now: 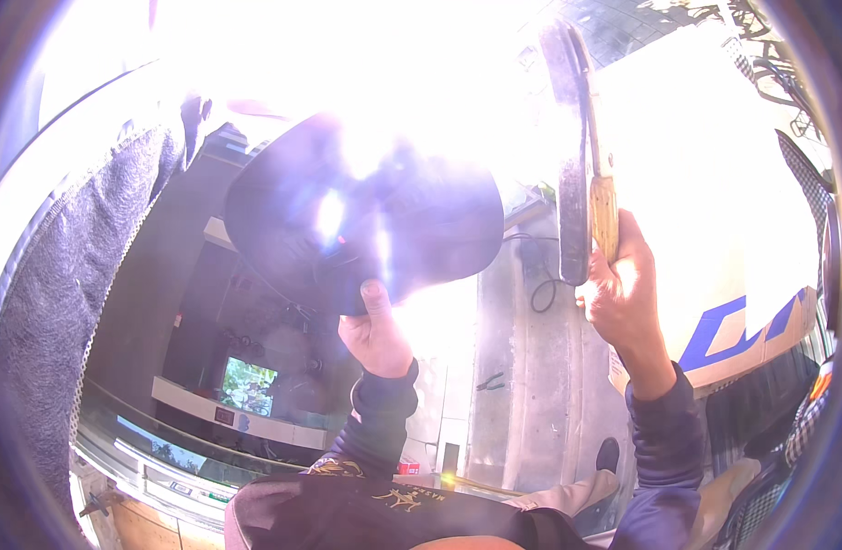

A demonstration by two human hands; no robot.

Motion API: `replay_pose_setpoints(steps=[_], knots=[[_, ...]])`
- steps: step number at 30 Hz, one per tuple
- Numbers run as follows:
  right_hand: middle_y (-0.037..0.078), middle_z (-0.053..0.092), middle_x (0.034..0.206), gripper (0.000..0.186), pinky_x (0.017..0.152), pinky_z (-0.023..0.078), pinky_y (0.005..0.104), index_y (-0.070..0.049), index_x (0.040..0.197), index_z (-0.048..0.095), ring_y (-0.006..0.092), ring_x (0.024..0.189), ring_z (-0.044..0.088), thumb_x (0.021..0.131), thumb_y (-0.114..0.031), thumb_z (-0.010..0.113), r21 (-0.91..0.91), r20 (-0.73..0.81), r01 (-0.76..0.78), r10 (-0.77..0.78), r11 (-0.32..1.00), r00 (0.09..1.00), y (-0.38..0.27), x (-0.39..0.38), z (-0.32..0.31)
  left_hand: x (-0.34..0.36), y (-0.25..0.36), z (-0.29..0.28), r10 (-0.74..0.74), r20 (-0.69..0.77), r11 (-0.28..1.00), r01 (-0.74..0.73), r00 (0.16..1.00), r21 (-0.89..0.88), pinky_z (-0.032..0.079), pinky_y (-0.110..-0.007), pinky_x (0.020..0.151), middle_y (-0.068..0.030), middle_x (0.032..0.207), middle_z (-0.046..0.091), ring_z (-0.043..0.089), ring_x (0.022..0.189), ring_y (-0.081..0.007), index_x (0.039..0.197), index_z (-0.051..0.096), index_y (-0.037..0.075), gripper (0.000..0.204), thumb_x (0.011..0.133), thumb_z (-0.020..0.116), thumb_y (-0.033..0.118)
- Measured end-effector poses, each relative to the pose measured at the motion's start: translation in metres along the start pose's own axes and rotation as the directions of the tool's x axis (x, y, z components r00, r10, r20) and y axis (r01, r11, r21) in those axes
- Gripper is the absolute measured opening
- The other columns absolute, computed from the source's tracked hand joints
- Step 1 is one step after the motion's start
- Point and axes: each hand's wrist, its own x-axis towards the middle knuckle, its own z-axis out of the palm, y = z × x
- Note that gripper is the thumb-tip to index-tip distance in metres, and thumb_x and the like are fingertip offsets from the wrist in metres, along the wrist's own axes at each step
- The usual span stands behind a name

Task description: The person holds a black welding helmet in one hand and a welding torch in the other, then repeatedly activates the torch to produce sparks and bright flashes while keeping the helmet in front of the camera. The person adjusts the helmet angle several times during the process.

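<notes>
Left hand raised, thumb and fingers pinched on the lower rim of a dark round disc, which sits at 12 o'clock of it, washed out by glare. Right hand at 3 o'clock of the left, fist closed on the wooden handle of a cleaver, blade pointing to 12. We note a cardboard box just behind that hand.

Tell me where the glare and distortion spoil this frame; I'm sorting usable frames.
Head view: glare whites out the top centre and spills over the dark disc held by the left hand; the box is overexposed; the right hand and its tool stay readable; fisheye bends the edges, with a purple fringe at the rim.
</notes>
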Motion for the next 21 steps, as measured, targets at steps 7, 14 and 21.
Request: replay_pose_setpoints(steps=[7, 14, 21], knots=[[0.000, 0.065, 0.097, 0.024, 0.063, 0.050, 0.0248, 0.002, 0.134, 0.062, 0.0037, 0.076, 0.059, 0.116, -0.014, 0.067, -0.006, -0.072, -0.089, 0.088, 0.996, 0.994, -0.014, 0.000, -0.001, -0.007, -0.002, -0.003, -0.010, 0.001, 0.998, 0.010, 1.000, -0.061, 0.058, -0.033, 0.065, -0.0109, 0.106, 0.082, 0.075, 0.079, -0.0189, 0.126, 0.072, 0.000, 0.041, 0.116, 0.071, 0.040], [0.000, 0.066, 0.095, 0.026, 0.062, 0.049, 0.0255, 0.003, 0.134, 0.063, 0.0040, 0.073, 0.058, 0.115, -0.015, 0.068, 0.018, -0.052, -0.136, 0.136, 0.991, 0.989, -0.022, -0.001, 0.005, -0.008, 0.004, -0.003, -0.035, -0.018, 0.998, 0.034, 0.999, -0.056, 0.056, -0.030, 0.067, -0.0097, 0.105, 0.081, 0.073, 0.078, -0.0171, 0.125, 0.073, -0.001, 0.043, 0.115, 0.072, 0.041], [0.004, 0.066, 0.091, 0.026, 0.068, 0.051, 0.0299, 0.004, 0.128, 0.064, 0.0079, 0.077, 0.058, 0.114, -0.017, 0.070, -0.069, -0.071, -0.094, 0.089, 0.993, 0.994, -0.014, 0.001, 0.008, -0.010, 0.005, -0.003, -0.055, -0.009, 0.997, 0.054, 0.998, -0.049, 0.054, -0.028, 0.073, -0.0068, 0.104, 0.080, 0.070, 0.082, -0.0129, 0.127, 0.074, -0.004, 0.046, 0.116, 0.072, 0.041]])
